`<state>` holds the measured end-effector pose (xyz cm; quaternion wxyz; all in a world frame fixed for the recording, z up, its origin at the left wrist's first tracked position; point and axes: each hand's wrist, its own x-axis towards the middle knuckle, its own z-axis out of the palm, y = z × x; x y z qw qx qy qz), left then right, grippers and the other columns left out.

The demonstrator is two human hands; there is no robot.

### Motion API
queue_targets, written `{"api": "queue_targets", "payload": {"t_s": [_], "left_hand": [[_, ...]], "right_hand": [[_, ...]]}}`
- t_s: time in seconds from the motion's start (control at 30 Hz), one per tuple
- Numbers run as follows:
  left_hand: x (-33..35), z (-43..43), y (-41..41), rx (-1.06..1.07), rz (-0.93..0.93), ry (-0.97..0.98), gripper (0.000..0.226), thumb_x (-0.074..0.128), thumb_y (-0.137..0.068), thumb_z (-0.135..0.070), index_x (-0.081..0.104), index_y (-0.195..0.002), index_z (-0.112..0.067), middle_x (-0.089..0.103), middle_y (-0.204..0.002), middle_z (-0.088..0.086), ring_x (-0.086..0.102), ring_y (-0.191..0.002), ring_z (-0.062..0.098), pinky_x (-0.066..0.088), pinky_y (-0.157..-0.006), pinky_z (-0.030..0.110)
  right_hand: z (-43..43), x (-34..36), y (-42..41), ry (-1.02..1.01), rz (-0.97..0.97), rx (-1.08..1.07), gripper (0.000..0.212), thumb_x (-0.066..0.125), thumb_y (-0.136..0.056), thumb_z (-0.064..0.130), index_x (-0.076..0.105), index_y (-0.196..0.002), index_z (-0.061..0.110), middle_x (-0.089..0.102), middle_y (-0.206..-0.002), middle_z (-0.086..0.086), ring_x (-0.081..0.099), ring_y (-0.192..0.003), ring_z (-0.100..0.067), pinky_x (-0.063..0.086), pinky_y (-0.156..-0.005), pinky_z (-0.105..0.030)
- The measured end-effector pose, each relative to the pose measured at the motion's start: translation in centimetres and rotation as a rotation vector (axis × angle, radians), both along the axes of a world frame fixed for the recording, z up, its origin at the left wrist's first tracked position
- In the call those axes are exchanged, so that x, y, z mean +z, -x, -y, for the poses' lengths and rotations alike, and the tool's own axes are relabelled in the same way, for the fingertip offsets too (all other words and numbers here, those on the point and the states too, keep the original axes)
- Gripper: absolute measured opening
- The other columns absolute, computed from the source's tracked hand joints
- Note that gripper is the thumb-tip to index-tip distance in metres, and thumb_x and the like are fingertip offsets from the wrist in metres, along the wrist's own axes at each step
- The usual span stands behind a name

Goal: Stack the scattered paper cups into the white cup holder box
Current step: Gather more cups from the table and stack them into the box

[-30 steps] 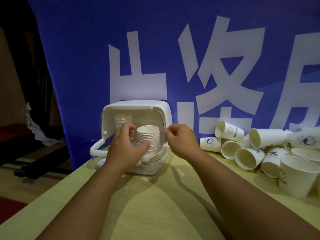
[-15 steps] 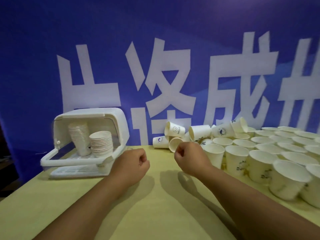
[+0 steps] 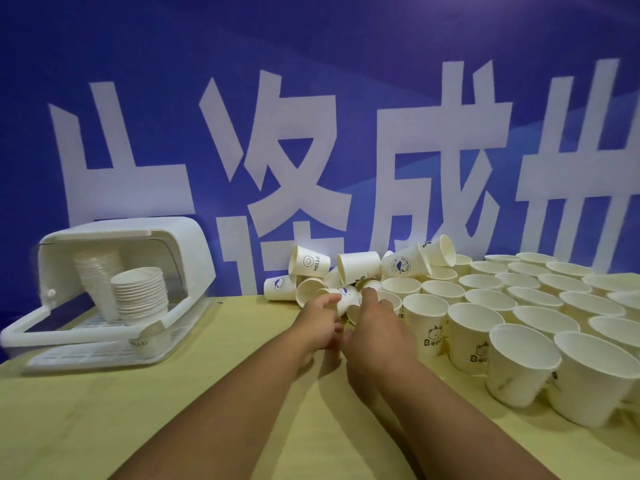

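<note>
Two bare hands reach side by side over the pale yellow tabletop (image 3: 166, 414) into a heap of about nine tipped paper cups (image 3: 356, 268), white tapered cones with rolled rims, some printed with a smiley and "HELLO", some with a round whale badge. The left hand (image 3: 320, 322) has its fingers stretched forward and spread from the thumb, the fingertips at a tipped whale cup (image 3: 346, 294). The right hand (image 3: 375, 323) shows only its back, so I cannot tell whether its fingers are apart or closed on anything. To the right stand upright cups (image 3: 519, 365) in rows, well over twenty. On the left sits the white cup holder box (image 3: 187, 244), smooth plastic with rounded corners, its lid raised, holding two nested stacks: a tall one (image 3: 97, 278) behind and a shorter one (image 3: 140, 296) in front. One "HELLO" cup (image 3: 145, 342) is at its front edge. Behind hangs a blue banner (image 3: 311, 98) with large white characters.
</note>
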<state>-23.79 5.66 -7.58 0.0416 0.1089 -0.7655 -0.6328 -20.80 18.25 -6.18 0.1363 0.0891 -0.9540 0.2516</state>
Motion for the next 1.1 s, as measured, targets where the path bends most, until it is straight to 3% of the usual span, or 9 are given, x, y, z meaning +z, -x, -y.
{"api": "queue_targets", "payload": {"t_s": [0.1,0.2,0.33,0.4,0.5,0.67,0.87,1.0,1.1], "left_hand": [[-0.3,-0.5,1.3,0.043,-0.023,-0.033,0.048,0.040,-0.100,-0.001,0.058,-0.139,-0.023,0.068,-0.106,0.011,0.065,-0.084,0.022,0.055,-0.071,0.036],[-0.7,-0.5,1.5,0.172,-0.098,0.019,0.041,0.043,-0.100,-0.007,0.064,-0.132,-0.022,0.072,-0.106,0.009,0.071,-0.079,0.019,0.053,-0.065,0.030],[0.0,0.9,-0.1,0.445,-0.251,0.185,0.017,0.060,-0.095,-0.012,0.067,-0.098,-0.026,0.071,-0.107,0.003,0.072,-0.079,0.021,0.060,-0.060,0.032],[0.6,2.2,-1.5,0.525,-0.274,0.312,0.013,0.066,-0.094,-0.016,0.060,-0.096,-0.028,0.067,-0.105,-0.001,0.068,-0.088,0.020,0.061,-0.068,0.033],[1.5,4.1,-3.7,0.535,-0.260,0.487,0.016,0.068,-0.095,-0.031,0.053,-0.100,-0.028,0.065,-0.103,-0.005,0.066,-0.087,0.018,0.049,-0.058,0.026],[2.2,6.4,-8.0,0.502,-0.233,0.720,0.027,0.071,-0.091,-0.051,0.054,-0.088,-0.029,0.066,-0.092,-0.010,0.065,-0.083,0.014,0.047,-0.059,0.029],[1.8,8.5,-10.9,0.471,-0.235,0.795,0.038,0.080,-0.075,-0.056,0.054,-0.089,-0.032,0.060,-0.096,-0.014,0.059,-0.087,0.008,0.055,-0.074,0.037],[1.1,9.1,-11.5,0.510,-0.275,0.742,0.073,0.087,-0.064,-0.056,0.043,-0.119,-0.036,0.042,-0.120,-0.017,0.051,-0.104,0.009,0.048,-0.082,0.035],[0.5,9.4,-11.3,0.471,-0.179,0.532,0.096,0.092,-0.059,-0.054,0.032,-0.133,-0.036,0.043,-0.123,-0.012,0.052,-0.111,0.014,0.047,-0.090,0.037]], "right_hand": [[-0.4,0.2,0.1,0.004,-0.039,-0.023,0.056,0.064,-0.087,0.032,0.038,-0.136,0.024,0.054,-0.122,-0.002,0.062,-0.105,-0.025,0.047,-0.073,-0.033],[-0.7,0.6,0.0,-0.029,-0.108,-0.032,0.041,0.064,-0.084,0.034,0.055,-0.121,0.021,0.061,-0.115,-0.001,0.062,-0.099,-0.023,0.051,-0.079,-0.034],[-0.3,0.7,-0.2,-0.047,-0.160,-0.019,0.026,0.059,-0.088,0.038,0.069,-0.107,0.022,0.065,-0.107,-0.001,0.054,-0.098,-0.024,0.047,-0.083,-0.035],[0.0,0.6,-0.2,-0.003,-0.157,-0.004,0.025,0.059,-0.089,0.040,0.071,-0.101,0.023,0.065,-0.103,0.000,0.050,-0.101,-0.023,0.047,-0.089,-0.038],[0.2,0.5,-0.2,0.058,-0.130,0.018,0.025,0.059,-0.087,0.041,0.076,-0.094,0.024,0.060,-0.090,0.006,0.044,-0.100,-0.021,0.041,-0.090,-0.038],[0.7,-0.4,0.1,0.259,-0.112,0.162,0.016,0.072,-0.080,0.041,0.065,-0.088,0.029,0.052,-0.120,0.009,0.043,-0.114,-0.019,0.042,-0.095,-0.031],[0.8,-1.1,0.0,0.459,0.051,0.226,0.097,0.092,-0.065,0.044,0.035,-0.142,0.032,0.042,-0.140,0.001,0.045,-0.126,-0.020,0.043,-0.103,-0.034],[0.6,-2.0,0.6,0.549,0.162,0.269,0.111,0.095,-0.063,0.036,0.027,-0.150,0.029,0.051,-0.129,0.005,0.052,-0.114,-0.017,0.046,-0.094,-0.031],[0.9,-2.8,1.1,0.555,0.181,0.270,0.105,0.095,-0.060,0.037,0.034,-0.145,0.027,0.058,-0.125,0.006,0.057,-0.110,-0.016,0.050,-0.094,-0.034]]}}
